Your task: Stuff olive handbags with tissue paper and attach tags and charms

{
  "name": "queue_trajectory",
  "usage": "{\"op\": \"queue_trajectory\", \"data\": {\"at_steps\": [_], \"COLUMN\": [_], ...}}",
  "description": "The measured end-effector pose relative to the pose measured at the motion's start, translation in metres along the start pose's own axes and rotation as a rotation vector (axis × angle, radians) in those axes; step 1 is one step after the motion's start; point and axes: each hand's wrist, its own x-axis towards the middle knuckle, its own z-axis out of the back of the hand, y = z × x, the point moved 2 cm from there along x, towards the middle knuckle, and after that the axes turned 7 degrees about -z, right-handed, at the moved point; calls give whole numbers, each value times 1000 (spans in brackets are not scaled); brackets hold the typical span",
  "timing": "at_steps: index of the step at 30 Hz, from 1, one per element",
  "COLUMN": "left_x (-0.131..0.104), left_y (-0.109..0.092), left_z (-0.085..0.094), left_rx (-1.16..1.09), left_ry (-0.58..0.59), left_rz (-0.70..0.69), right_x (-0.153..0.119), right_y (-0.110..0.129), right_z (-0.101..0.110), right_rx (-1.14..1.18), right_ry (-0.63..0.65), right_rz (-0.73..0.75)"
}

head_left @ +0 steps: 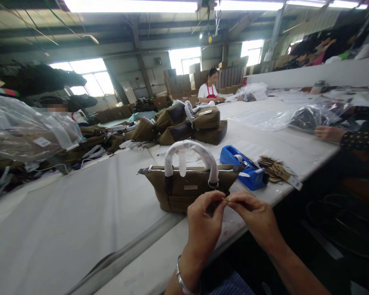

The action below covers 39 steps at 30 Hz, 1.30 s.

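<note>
An olive-green handbag with dark trim stands upright on the white table, its metal zipper along the top. White wrapping covers its two arched handles. My left hand, with a silver bangle at the wrist, pinches thumb and forefinger together in front of the bag's lower right side. Fingertip to fingertip with it, my right hand is closed in a pinch as well. Between them shows a tiny brownish, thin thing, too small to name. It lies just below the metal ring of the right handle base.
A blue tape dispenser and a pile of brown tags sit right of the bag. More olive bags are heaped behind. At right, a co-worker's hand touches clear plastic. Another person works at the far end.
</note>
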Motion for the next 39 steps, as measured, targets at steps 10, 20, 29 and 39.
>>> {"op": "queue_trajectory", "data": {"at_steps": [10, 20, 29, 39], "left_x": [3, -15, -5, -17], "left_y": [6, 27, 25, 34], "left_z": [0, 6, -1, 0], "left_rx": [-5, 171, 434, -129], "left_ry": [0, -177, -87, -141], "left_rz": [59, 85, 52, 361], "right_x": [-3, -2, 1, -1], "right_y": [-5, -28, -24, 0], "right_z": [-9, -4, -5, -12], "right_rx": [41, -144, 103, -53], "right_ry": [-51, -230, -144, 190], "right_rz": [-2, -122, -177, -110]}}
